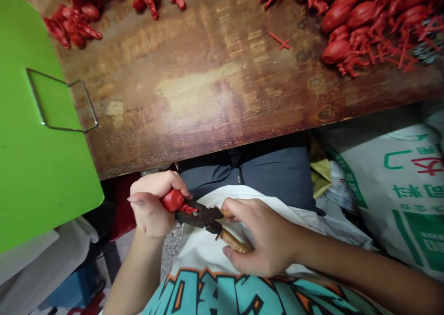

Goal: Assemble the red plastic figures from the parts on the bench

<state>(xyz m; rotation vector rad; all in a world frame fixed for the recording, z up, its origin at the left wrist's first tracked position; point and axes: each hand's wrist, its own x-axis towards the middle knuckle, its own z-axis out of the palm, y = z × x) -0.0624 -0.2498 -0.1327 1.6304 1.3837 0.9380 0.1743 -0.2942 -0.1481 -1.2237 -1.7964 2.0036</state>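
My left hand (152,208) closes over most of the red moulded piece (173,200); my right hand (263,236) grips wood-handled pliers (204,217) clamped on it. Both sit just below the wooden table edge (222,153), above my printed shirt (243,296).

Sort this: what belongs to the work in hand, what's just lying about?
In use: left hand, red moulded plastic figure; right hand, dark steel pliers with wooden handles.
Lying about: heaped red plastic figures, brown wooden table, green plastic board.
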